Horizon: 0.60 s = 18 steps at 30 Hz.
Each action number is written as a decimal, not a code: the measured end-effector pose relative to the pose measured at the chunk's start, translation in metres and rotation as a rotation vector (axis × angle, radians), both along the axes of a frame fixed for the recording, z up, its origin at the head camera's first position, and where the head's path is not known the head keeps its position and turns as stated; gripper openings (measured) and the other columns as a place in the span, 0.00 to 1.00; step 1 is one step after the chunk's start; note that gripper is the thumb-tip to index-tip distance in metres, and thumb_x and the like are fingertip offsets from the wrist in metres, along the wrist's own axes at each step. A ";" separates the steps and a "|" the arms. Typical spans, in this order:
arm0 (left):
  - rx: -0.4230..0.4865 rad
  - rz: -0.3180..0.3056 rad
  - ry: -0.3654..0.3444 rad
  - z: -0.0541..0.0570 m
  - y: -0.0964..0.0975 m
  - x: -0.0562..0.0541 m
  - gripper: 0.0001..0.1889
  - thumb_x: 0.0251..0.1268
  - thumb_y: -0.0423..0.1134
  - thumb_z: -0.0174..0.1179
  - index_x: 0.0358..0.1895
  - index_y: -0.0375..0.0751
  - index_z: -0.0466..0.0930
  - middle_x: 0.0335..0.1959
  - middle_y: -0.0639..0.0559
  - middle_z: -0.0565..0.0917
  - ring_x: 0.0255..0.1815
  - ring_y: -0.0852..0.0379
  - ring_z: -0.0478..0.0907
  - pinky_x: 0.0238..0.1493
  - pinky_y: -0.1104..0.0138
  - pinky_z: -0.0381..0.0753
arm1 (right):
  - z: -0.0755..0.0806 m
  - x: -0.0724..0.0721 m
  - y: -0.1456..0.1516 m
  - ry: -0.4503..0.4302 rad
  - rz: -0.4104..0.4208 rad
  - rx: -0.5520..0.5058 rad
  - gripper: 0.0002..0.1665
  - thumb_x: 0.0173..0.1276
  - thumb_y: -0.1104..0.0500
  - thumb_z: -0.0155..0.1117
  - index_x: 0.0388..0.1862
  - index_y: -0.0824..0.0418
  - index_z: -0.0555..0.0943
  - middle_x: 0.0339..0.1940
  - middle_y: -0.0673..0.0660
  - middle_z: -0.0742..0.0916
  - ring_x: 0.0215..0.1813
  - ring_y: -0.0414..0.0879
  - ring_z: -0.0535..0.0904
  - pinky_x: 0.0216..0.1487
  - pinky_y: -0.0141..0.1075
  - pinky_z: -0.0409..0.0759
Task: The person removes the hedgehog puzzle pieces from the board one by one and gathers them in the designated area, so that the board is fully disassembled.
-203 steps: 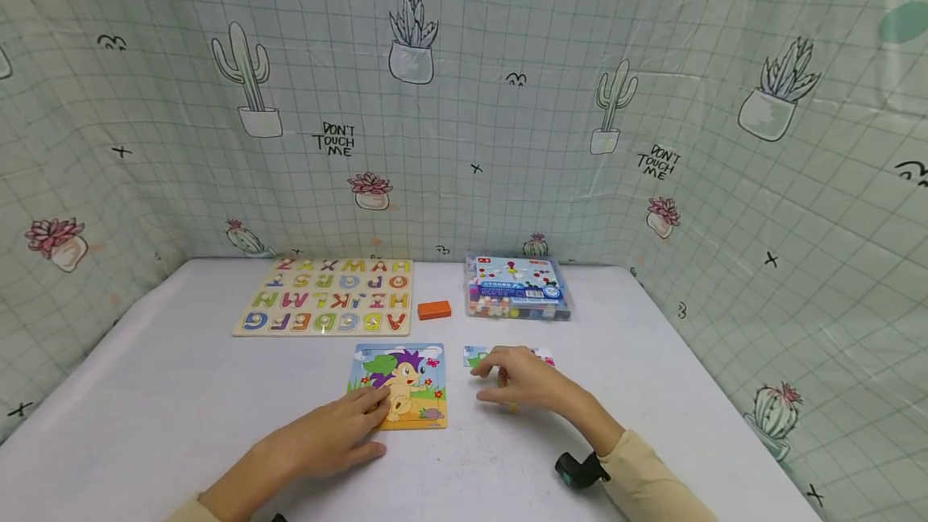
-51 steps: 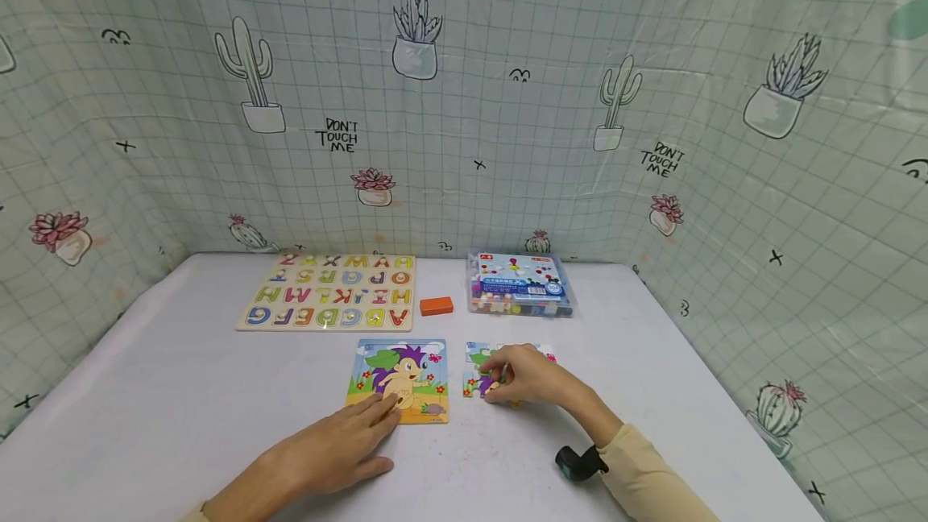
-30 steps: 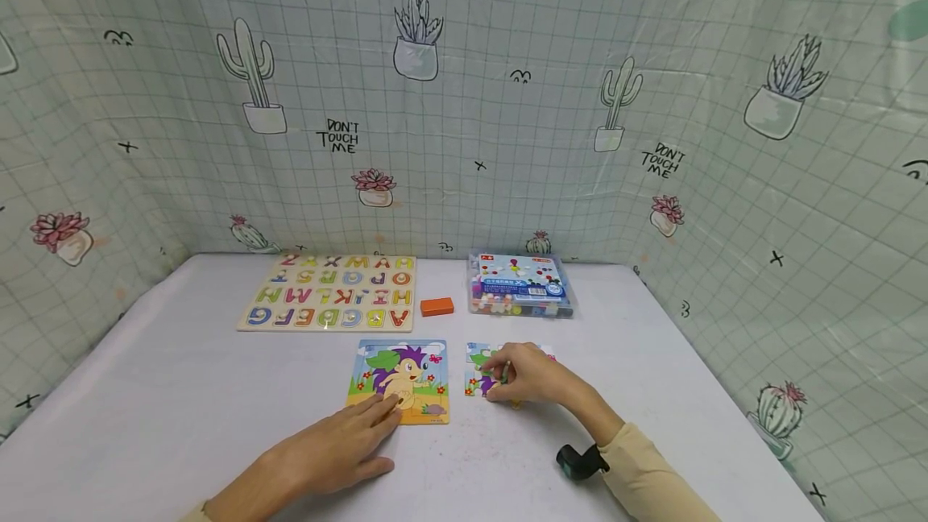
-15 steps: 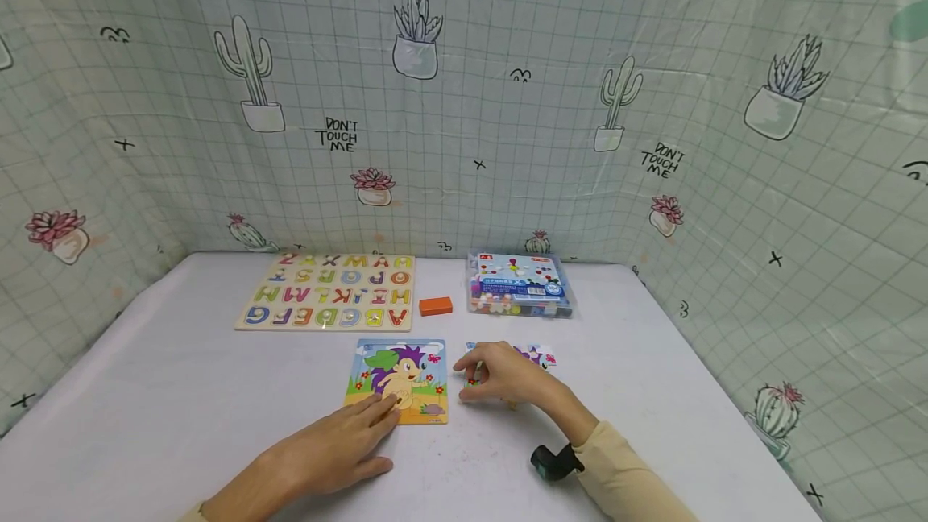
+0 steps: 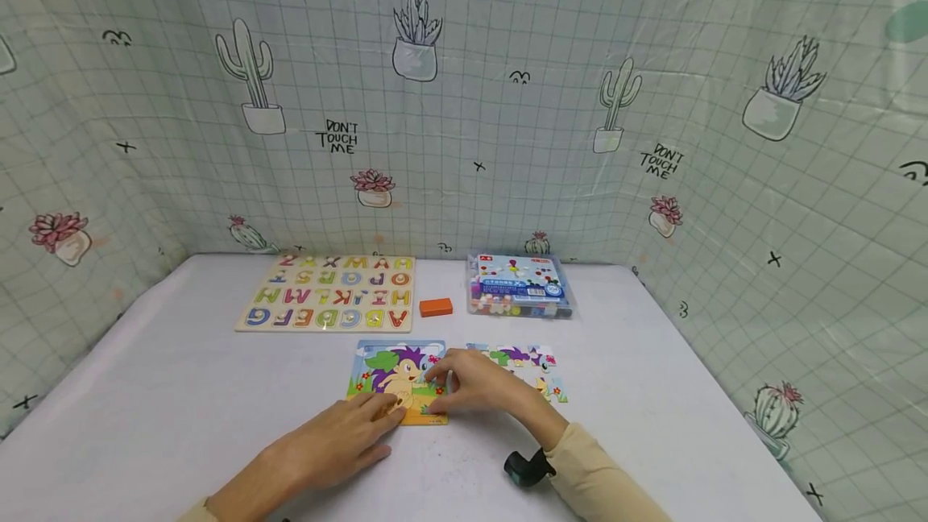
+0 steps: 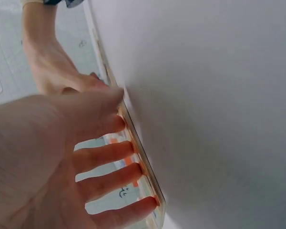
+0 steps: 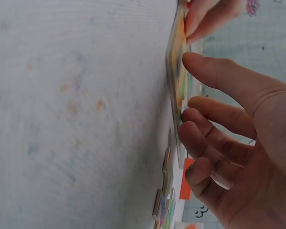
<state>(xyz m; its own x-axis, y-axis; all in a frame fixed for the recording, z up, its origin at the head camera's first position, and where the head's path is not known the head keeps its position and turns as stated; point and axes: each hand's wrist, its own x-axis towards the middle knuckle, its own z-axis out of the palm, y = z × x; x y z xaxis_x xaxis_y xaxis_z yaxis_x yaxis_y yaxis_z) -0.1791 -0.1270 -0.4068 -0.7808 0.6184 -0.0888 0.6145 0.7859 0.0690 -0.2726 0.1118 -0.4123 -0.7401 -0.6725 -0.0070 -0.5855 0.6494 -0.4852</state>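
Head view shows a square hedgehog board (image 5: 395, 377) lying flat on the white tabletop (image 5: 181, 393), just in front of the person, with both hands at it. The left hand (image 5: 341, 437) rests its extended fingers on the near left part of the board, seemingly to steady it; its grip is relaxed, clamped on nothing. Over the board's right side is the right hand (image 5: 474, 383), thumb and fingers bent toward the surface. From the right wrist, the thumb stands apart from the other fingers, all close to the board; a thin piece could lie under the tips, but that angle is too edge-on for me to tell whether the grip holds anything.

Loose pieces (image 5: 511, 356) lie just right of the board, partly behind the right hand and forearm. They carry purple spines, an eye, leaf green and flowers, much like the picture inside the frame. So I judge that picture may be a printed base rather than finished work, with the fitting at an early stage: several pieces are out of the frame, and how many, if any, sit in it cannot be made out.

Farther back stand things apart from this work: a letter board (image 5: 329, 296), an orange block (image 5: 436, 308) and a clear box (image 5: 518, 288) with a blue label.
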 end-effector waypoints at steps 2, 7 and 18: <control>0.005 -0.015 0.024 0.000 -0.001 -0.001 0.26 0.73 0.50 0.55 0.71 0.52 0.69 0.68 0.50 0.72 0.69 0.46 0.69 0.67 0.50 0.73 | -0.001 0.000 -0.002 0.005 0.000 0.008 0.25 0.57 0.45 0.76 0.51 0.54 0.86 0.35 0.47 0.81 0.28 0.33 0.69 0.30 0.24 0.69; 0.022 -0.033 0.055 -0.001 -0.002 -0.005 0.23 0.75 0.45 0.52 0.71 0.54 0.69 0.65 0.51 0.73 0.67 0.48 0.70 0.60 0.51 0.78 | -0.003 0.000 -0.003 0.014 0.004 0.022 0.25 0.57 0.45 0.76 0.51 0.54 0.86 0.35 0.46 0.81 0.28 0.33 0.69 0.31 0.24 0.69; 0.001 -0.042 0.051 -0.001 -0.004 -0.007 0.25 0.72 0.35 0.54 0.70 0.56 0.70 0.66 0.50 0.72 0.67 0.47 0.69 0.60 0.51 0.77 | -0.002 -0.001 -0.004 0.009 0.012 0.040 0.24 0.57 0.45 0.76 0.50 0.54 0.86 0.34 0.45 0.81 0.30 0.33 0.70 0.32 0.24 0.70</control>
